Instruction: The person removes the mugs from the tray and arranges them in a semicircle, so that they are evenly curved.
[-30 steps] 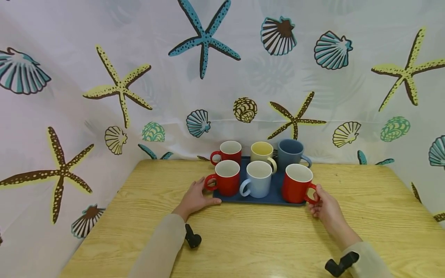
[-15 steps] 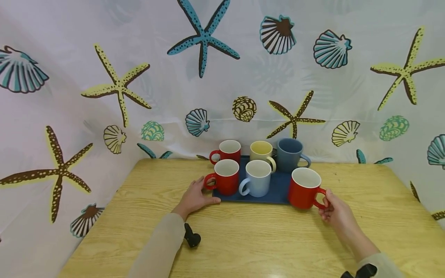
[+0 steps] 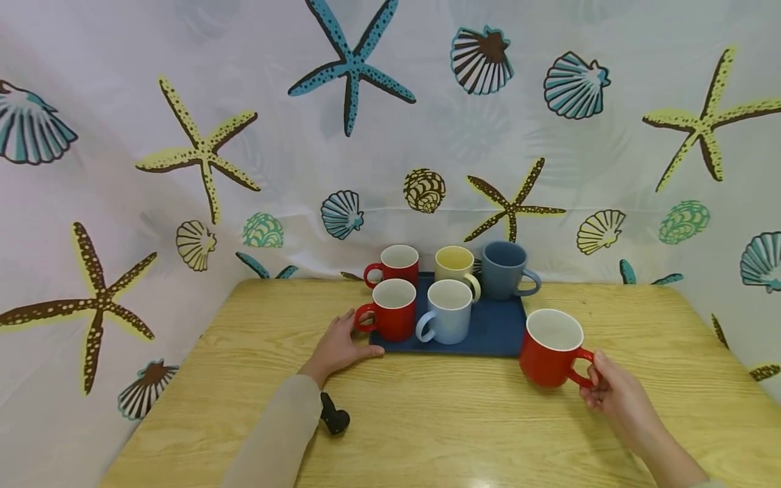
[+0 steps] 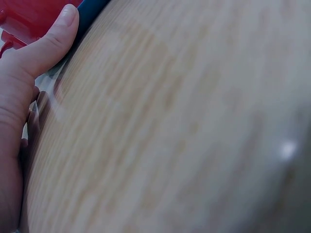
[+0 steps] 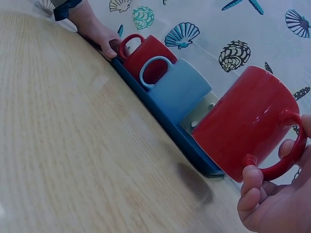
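My right hand [image 3: 622, 400] pinches the handle of a red mug [image 3: 549, 356] with a white inside, raised over the table just right of a blue tray [image 3: 494, 332]. In the right wrist view this red mug [image 5: 248, 121] is large, with its shadow on the wood below. My left hand [image 3: 338, 346] rests at the tray's front left corner, thumb stretched along its edge [image 4: 87, 14]. Beside its fingers stands a second red mug [image 3: 395, 315]; next to that is a light blue mug [image 3: 451, 315]. The left fingers are mostly hidden in the left wrist view.
Along the back of the tray stand another red mug [image 3: 399, 261], a yellow mug [image 3: 454, 264] and a darker blue mug [image 3: 503, 271]. The wooden table [image 3: 427, 420] ends at a white curtain [image 3: 378, 176] printed with starfish and shells.
My right hand has carried the red mug from the tray's front right corner to the right and nearer to me. The left hand and the other mugs stay in place.
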Motion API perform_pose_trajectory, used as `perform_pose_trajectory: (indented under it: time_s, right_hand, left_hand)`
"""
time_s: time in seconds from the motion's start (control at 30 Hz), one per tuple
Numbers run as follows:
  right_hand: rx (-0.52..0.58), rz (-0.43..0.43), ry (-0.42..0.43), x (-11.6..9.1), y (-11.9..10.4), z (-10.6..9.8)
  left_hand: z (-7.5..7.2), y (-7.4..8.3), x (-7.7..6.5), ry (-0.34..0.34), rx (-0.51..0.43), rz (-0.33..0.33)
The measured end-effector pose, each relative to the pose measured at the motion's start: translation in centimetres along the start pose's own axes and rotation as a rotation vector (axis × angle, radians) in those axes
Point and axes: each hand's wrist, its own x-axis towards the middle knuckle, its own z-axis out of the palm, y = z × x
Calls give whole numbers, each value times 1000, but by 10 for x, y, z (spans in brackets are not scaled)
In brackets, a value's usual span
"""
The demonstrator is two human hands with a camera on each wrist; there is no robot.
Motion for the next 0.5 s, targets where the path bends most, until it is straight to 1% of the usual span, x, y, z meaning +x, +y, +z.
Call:
perform_pose_trajectory:
  time_s: [0.17, 0.3, 0.43, 0.5]
  right_hand:
    - [0, -1, -3, -16, 2, -5]
    - [-10, 13, 17, -26, 4, -8]
    - [-56, 70, 55, -38, 3, -9]
    - [-75, 125, 79, -43, 1, -9]
  left_hand:
    - [1, -2, 0, 6, 0, 18]
    - [0, -1, -1, 19, -3, -2]
    - [0, 0, -1, 18, -3, -3]
    - [0, 0, 0, 18, 0, 6]
